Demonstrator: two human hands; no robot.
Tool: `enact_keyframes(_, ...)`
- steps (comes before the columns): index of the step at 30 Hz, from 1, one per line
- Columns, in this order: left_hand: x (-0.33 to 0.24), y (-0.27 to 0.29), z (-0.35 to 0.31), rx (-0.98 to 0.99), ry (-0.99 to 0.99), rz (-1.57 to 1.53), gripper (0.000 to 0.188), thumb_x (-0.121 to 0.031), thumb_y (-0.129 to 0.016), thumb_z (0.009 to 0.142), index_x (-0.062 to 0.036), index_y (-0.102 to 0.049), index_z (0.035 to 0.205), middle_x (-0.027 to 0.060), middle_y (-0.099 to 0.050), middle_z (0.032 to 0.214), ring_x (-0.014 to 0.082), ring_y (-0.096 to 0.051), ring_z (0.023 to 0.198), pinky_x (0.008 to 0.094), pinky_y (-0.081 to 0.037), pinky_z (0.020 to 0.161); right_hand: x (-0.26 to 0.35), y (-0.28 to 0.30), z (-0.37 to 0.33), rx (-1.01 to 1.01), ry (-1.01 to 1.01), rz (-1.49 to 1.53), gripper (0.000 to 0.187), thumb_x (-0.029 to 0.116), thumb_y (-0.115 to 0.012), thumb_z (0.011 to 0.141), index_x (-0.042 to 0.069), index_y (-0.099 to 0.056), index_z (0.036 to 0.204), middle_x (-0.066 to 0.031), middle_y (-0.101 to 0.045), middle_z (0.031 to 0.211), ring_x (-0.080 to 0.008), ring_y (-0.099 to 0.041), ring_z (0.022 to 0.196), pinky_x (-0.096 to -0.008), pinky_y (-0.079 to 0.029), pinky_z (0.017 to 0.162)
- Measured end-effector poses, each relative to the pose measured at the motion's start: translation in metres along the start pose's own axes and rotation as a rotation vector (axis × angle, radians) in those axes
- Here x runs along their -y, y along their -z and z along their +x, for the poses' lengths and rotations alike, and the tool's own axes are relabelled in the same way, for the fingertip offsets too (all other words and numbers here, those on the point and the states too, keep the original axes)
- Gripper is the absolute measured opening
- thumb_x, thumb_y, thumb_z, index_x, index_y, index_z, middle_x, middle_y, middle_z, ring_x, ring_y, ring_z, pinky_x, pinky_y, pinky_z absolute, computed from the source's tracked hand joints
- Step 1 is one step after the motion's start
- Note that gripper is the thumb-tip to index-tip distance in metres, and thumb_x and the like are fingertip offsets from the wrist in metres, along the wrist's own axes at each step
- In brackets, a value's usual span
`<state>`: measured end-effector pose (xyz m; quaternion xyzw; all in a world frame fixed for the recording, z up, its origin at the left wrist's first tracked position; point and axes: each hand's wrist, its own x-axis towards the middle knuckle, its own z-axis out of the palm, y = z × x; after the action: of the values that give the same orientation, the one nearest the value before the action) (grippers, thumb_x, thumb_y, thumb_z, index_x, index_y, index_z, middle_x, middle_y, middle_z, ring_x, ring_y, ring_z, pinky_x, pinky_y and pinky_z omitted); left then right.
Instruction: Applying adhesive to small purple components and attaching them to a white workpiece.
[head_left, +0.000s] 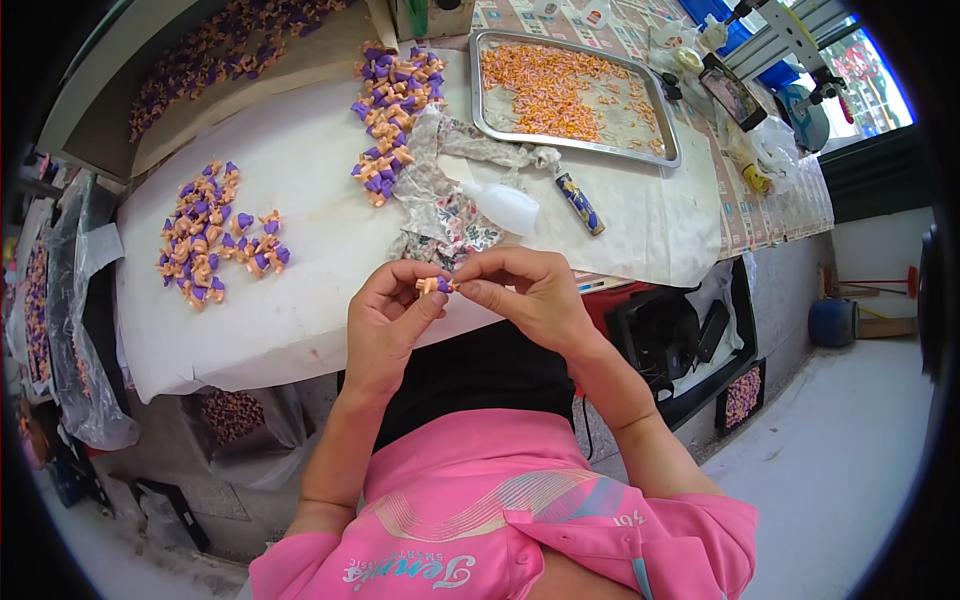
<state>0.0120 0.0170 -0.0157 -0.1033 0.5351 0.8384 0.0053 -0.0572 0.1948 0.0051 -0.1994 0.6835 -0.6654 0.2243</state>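
The left hand [378, 318] is nearly closed, thumb and fingers pinching a small peach-and-purple piece [437, 285]; the right hand [535, 293] faces it, its thumb and forefinger closed at the piece's right end. Both hands are at the front edge of the tabletop [790, 210], with the forearms reaching in from below. Just ahead of the fingertips, a crumpled floral cloth [430, 220] and a white bottle [510, 208] crowd the forward path, and a dark patterned cylinder [580, 205] lies ahead of the right hand. Beyond that, a raised-rim metal tray [672, 155] spreads far ahead. To the left of the left hand, a stretch of white paper [320, 240] gives sideways room as far as a loose heap of similar pieces [197, 235]; a longer pile [385, 120] runs ahead, beside the cloth.
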Motion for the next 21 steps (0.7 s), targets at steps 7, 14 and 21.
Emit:
enact_keyframes(7,0.003,0.003,-0.003,0.051,-0.045,0.025,0.021,-0.001,-0.066,0.088,0.0008,-0.06,0.108,0.0022,-0.062,0.096,0.0075,-0.058,0.084,0.0207,-0.049,0.076,-0.014,-0.008,-0.002,-0.012,0.093,-0.053,0.015,0.003,-0.07,0.085,0.003,-0.071,0.1,-0.0046,-0.063,0.098,-0.0081,-0.059,0.085,-0.0198,-0.048,0.071)
enact_keyframes(14,0.004,0.006,-0.006,0.051,-0.052,0.033,0.02,-0.001,-0.066,0.089,0.0009,-0.06,0.108,0.0022,-0.062,0.096,0.0073,-0.058,0.085,0.0206,-0.049,0.075,-0.022,-0.014,-0.003,-0.009,0.06,-0.032,0.014,0.003,-0.07,0.085,0.002,-0.07,0.1,-0.0043,-0.062,0.099,-0.0082,-0.059,0.086,-0.0203,-0.048,0.071)
enact_keyframes(21,0.008,0.006,-0.006,0.078,-0.172,0.086,0.018,0.001,-0.065,0.089,0.0011,-0.062,0.107,0.0031,-0.061,0.102,0.0075,-0.058,0.087,0.0196,-0.048,0.075,-0.023,-0.018,-0.005,-0.079,0.004,0.112,0.01,0.005,-0.072,0.082,0.002,-0.07,0.092,0.0012,-0.064,0.088,-0.0004,-0.045,0.063,-0.0172,-0.034,0.054)
